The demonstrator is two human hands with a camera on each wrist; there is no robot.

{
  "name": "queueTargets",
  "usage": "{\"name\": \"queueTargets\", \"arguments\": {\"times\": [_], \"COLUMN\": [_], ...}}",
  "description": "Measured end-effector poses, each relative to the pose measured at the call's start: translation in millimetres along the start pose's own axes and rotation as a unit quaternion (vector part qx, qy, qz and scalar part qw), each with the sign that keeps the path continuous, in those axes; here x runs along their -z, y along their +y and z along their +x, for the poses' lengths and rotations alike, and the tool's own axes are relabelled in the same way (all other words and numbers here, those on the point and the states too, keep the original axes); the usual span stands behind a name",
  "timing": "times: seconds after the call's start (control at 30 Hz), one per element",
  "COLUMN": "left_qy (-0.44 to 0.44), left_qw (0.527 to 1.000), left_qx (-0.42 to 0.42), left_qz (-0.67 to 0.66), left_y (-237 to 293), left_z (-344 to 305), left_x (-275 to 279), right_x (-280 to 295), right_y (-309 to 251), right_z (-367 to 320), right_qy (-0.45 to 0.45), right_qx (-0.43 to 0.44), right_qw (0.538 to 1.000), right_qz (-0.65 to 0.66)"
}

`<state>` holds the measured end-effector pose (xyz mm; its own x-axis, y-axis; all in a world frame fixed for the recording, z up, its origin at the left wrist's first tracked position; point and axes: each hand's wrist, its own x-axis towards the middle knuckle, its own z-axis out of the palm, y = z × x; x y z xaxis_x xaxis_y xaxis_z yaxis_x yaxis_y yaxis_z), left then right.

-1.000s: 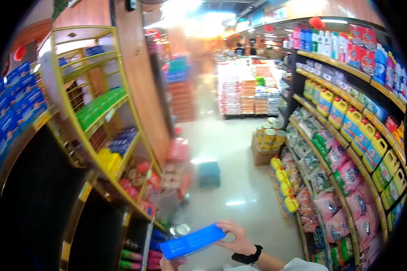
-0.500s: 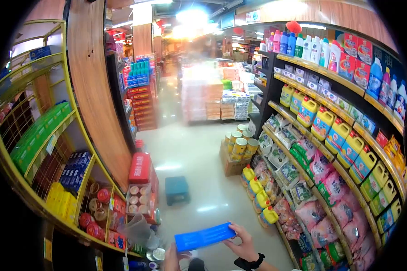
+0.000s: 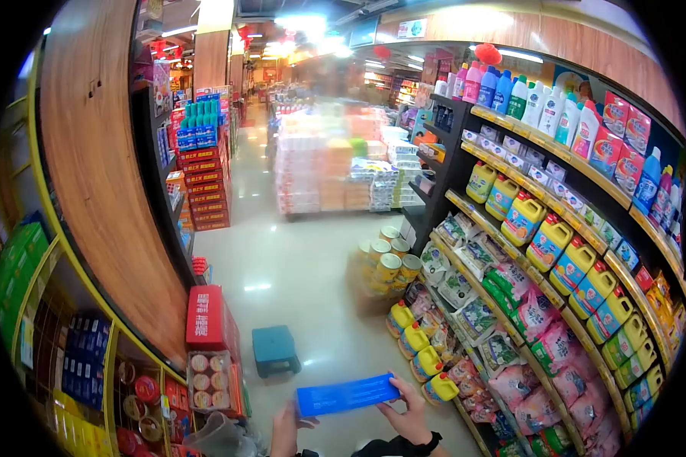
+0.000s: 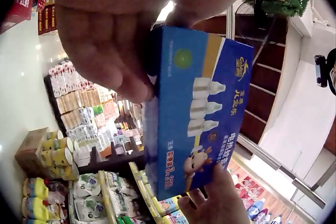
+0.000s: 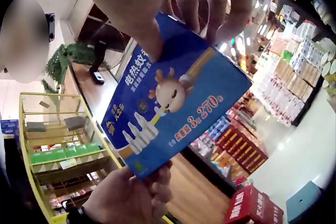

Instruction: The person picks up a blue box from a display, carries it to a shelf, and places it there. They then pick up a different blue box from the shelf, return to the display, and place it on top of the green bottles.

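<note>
A flat blue mosquito repellent box (image 3: 347, 394) is held level between both hands, low in the head view. My left hand (image 3: 286, 428) grips its left end, and the right hand (image 3: 408, 413) pinches the right end, thumb on the near face and fingers behind. Printed on the broad front of the box (image 4: 197, 113) in the left wrist view are several white bottles and a cartoon animal. The same front of the box (image 5: 173, 95) shows in the right wrist view, with "3" and "270" on it. A dark band circles the right wrist.
Shelves of yellow jugs (image 3: 549, 244), bagged detergent and bottles line the right side. A teal stool (image 3: 275, 349) stands on the aisle floor, near a red box (image 3: 212, 316). Yellow-framed shelves (image 3: 107, 358) run along the left. Stacked goods (image 3: 331, 164) stand farther down the aisle.
The view has swung left and moved along the aisle, so the stool and stacked goods appear clearer. The box has levelled out a little; both hands still hold it.
</note>
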<state>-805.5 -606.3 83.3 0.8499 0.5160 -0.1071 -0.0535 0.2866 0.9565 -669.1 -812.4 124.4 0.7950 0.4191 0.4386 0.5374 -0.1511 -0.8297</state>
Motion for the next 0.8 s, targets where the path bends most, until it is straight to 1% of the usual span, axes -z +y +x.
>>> {"name": "queueTargets", "arguments": {"times": [0.1,0.2,0.3,0.4,0.47,0.5,0.53,0.6,0.73,0.8], "left_qy": [-0.007,-0.008,0.008,0.004,0.023,0.025,0.025,0.038,0.046,0.054], "left_qw": [0.999,0.999,1.000,0.995,0.992,0.992,0.990,0.991,0.989,0.984], "left_qx": [0.031,0.014,0.006,0.093,0.119,0.125,0.130,0.117,0.123,0.155], "left_qz": [0.028,0.048,0.018,0.037,0.035,0.024,0.045,0.050,0.061,0.061], "left_y": [-8.1,-14.5,-11.2,-21.7,-6.0,-0.2,5.2,5.4,0.6,7.4], "left_z": [43.2,93.1,138.7,201.5,226.2,245.8,261.7,294.1,336.0,354.7], "left_x": [-0.7,-12.8,-42.9,-54.4,-70.7,-85.6,-95.0,-114.9,-140.8,-153.3], "right_x": [-5.9,-8.1,2.6,20.6,29.3,33.1,39.5,48.4,56.0,61.0], "right_y": [16.1,55.0,90.2,132.5,144.7,150.0,156.3,174.6,205.3,216.3], "right_z": [32.9,70.2,114.3,169.7,205.9,222.8,241.2,269.5,311.6,329.7], "right_qy": [0.001,0.011,0.018,0.016,0.000,-0.007,-0.011,-0.014,-0.006,-0.014], "right_qx": [-0.011,-0.021,0.014,0.031,0.024,0.036,0.050,0.063,0.033,0.011], "right_qw": [1.000,1.000,1.000,0.999,1.000,0.999,0.999,0.998,0.999,1.000], "right_qz": [0.002,0.018,-0.013,-0.010,-0.014,-0.013,-0.016,-0.017,0.000,0.001]}}
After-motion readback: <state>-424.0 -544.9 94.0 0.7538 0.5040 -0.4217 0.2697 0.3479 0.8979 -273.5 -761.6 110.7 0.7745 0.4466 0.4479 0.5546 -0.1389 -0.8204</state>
